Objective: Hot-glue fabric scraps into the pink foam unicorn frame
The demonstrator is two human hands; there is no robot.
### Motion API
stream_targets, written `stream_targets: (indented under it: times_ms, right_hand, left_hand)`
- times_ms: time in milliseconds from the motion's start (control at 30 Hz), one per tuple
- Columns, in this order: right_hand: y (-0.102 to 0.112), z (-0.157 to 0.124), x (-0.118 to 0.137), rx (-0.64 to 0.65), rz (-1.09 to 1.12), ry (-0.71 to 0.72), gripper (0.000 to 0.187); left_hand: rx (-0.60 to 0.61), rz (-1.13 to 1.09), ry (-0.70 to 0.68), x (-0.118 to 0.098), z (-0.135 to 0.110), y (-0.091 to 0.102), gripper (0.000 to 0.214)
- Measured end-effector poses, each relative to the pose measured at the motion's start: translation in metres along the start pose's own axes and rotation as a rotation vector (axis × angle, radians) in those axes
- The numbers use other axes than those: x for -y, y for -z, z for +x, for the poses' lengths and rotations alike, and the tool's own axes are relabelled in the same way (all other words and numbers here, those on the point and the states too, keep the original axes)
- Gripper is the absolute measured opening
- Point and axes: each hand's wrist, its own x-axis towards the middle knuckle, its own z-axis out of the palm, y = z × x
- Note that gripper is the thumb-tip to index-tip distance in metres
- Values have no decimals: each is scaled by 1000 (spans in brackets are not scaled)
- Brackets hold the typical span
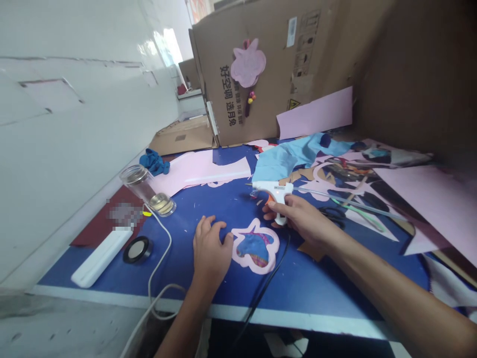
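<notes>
My right hand [298, 216] grips a white glue gun [273, 191] with an orange trigger, its nozzle pointing left above the blue table [208, 293]. A clear glue stick [346, 199] juts out of the gun's back. My left hand [209, 248] rests on the table with fingers curled, its thumb touching the left edge of a pink flower-shaped cutout [256, 246] that frames a blue patterned patch. The cutout lies flat just below the gun.
A clear jar [147, 191] lies on its side at the left, near a white power strip [102, 258], a black tape roll [137, 249] and a white cord [160, 263]. Pink sheets [208, 169], blue cloth [294, 154], scissors [333, 214] and cardboard boxes [268, 64] crowd the back.
</notes>
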Motion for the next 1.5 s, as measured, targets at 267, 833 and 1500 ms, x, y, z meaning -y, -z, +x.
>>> stream_targets:
  times_ms: [267, 833, 1500]
  right_hand:
    - [0, -1, 3, -17, -40, 0, 20]
    - [-1, -15, 20, 55, 95, -22, 17]
    - [2, -18, 27, 115, 184, 43, 20]
  left_hand:
    - [4, -23, 3, -10, 7, -7, 8]
    - [128, -184, -426, -34, -25, 24, 21]
    - [129, -6, -448, -27, -36, 35, 23]
